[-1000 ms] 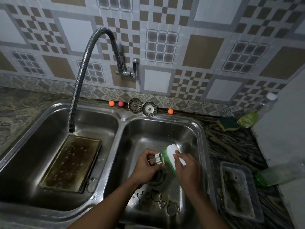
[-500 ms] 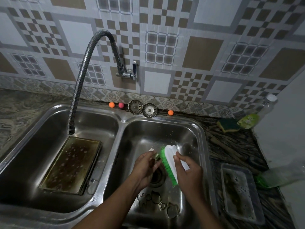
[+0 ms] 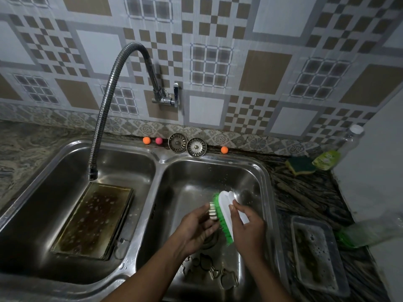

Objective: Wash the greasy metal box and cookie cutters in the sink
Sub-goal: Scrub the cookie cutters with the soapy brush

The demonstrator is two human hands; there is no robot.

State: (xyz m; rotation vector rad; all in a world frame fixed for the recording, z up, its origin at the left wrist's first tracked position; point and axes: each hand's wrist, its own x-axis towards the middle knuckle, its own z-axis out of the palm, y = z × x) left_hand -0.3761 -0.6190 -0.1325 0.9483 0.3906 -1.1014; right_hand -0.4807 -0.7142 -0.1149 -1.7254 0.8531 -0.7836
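Cookie cutter (image 3: 212, 211) pinched in left hand (image 3: 195, 228), brush (image 3: 225, 204) gripped by right hand (image 3: 249, 228).

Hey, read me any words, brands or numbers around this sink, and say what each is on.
No text here is legible.
Green-yellow label on the clear bottle at the counter's back right: printed, too blurred to read.
Plastic bottle lying at the right edge: nothing readable.
Brush and cookie cutter: no markings visible.

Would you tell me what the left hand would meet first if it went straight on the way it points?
Most likely the brush in the right hand: the left hand points up-right, its cutter at or almost at the green bristles.
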